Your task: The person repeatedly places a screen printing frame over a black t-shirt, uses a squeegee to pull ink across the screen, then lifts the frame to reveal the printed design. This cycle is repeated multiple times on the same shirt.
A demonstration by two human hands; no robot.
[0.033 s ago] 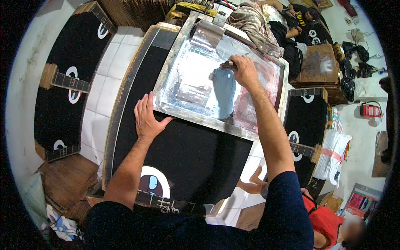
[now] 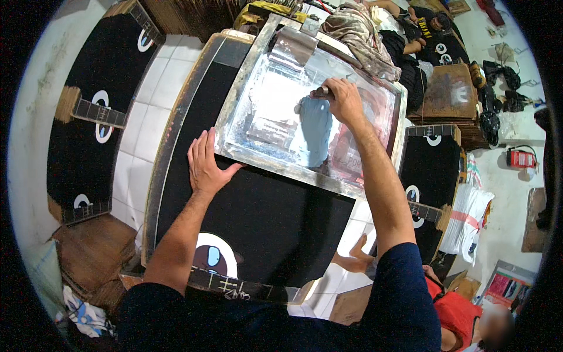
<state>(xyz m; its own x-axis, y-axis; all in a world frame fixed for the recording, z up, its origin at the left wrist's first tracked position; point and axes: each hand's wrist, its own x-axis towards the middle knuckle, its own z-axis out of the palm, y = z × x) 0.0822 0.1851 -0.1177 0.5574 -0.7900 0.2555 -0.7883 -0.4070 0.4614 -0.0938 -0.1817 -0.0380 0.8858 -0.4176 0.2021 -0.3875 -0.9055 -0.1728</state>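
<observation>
A screen-printing frame [image 2: 287,175] with a worn rim lies tilted across black fabric [image 2: 281,220] on a long board. My right hand [image 2: 347,104] is closed round the brown handle of a squeegee [image 2: 320,92] over the mesh. Its lower part is hard to make out. Below it spreads a light-blue patch of ink [image 2: 314,132]. My left hand [image 2: 206,165] rests on the fabric at the frame's near left corner, fingers stretched and thumb out. A printed white, brown and blue eye [image 2: 214,257] shows on the fabric close to me.
Other boards with black fabric and printed eyes stand at left [image 2: 82,158] and right [image 2: 428,176]. A crumpled patterned cloth [image 2: 358,32] lies beyond the frame. One person in red [image 2: 460,311] is at lower right, another in black [image 2: 425,26] at upper right. A fire extinguisher [image 2: 521,157] is far right.
</observation>
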